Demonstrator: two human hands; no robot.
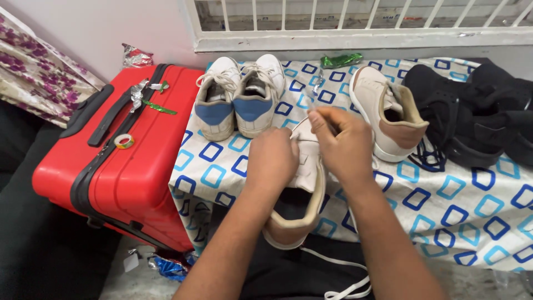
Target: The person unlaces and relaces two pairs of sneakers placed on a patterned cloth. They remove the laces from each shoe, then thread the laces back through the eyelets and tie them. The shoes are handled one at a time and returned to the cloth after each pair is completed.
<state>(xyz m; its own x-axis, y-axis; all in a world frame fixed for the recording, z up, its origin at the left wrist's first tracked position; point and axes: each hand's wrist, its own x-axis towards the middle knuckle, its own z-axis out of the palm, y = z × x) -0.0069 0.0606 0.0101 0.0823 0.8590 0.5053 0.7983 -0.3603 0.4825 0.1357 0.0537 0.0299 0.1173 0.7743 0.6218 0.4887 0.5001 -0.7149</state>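
Two hands lace a beige shoe point(300, 183) at the patterned surface's point(444, 205) near edge.
Left hand point(272, 158) grips the shoe; right hand point(341, 139) fingers pinch a white lace point(302, 123) (thin, taut), which may slip free, and the overhanging shoe could tip off.

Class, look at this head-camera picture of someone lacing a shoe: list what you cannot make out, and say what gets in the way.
- Front of the beige shoe, head view: covered by the left hand and right hand.
- White lace: its far end is cut off by the bottom edge.
- Black shoes: too dark and overlapped to count or separate.
- Red suitcase: its underside is out of sight.
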